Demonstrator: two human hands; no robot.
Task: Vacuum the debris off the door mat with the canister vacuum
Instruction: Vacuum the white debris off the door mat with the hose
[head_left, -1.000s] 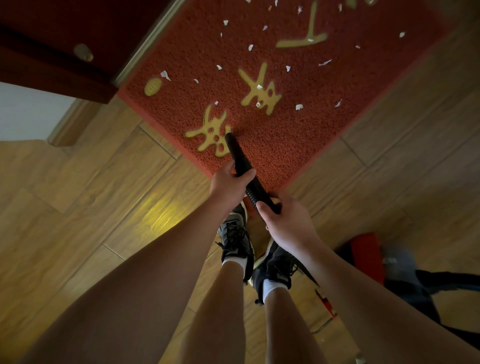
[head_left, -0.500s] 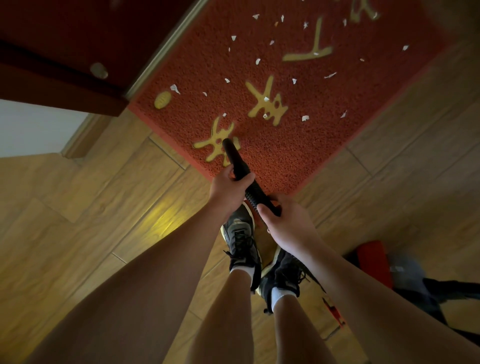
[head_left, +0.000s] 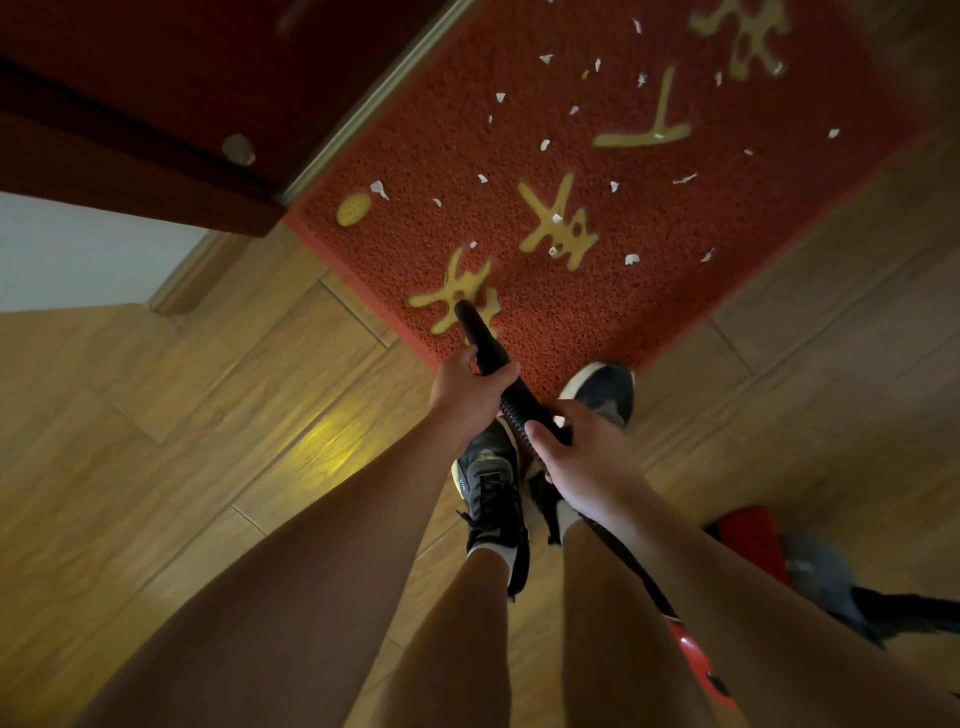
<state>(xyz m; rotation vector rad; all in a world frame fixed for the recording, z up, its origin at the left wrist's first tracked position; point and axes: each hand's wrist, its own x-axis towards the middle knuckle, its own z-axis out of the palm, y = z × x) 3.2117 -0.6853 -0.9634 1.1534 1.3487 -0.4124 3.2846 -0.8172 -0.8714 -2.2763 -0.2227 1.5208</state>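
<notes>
left shoe (head_left: 488, 467): dark mottled sneaker, black laces, pale yellowish sole edge
right shoe (head_left: 605, 392): dark toe, pale sole rim
socks (head_left: 491, 555): white, ankle height
forearms (head_left: 322, 545), legs (head_left: 457, 649): bare

The door mat (head_left: 675, 291) looked coarse and rough, matt red. The floor (head_left: 208, 415) was smooth wood-grain plank with a soft sheen. The vacuum tube (head_left: 480, 338) looked like matt black plastic. The scraps (head_left: 378, 188) seemed papery.
</notes>
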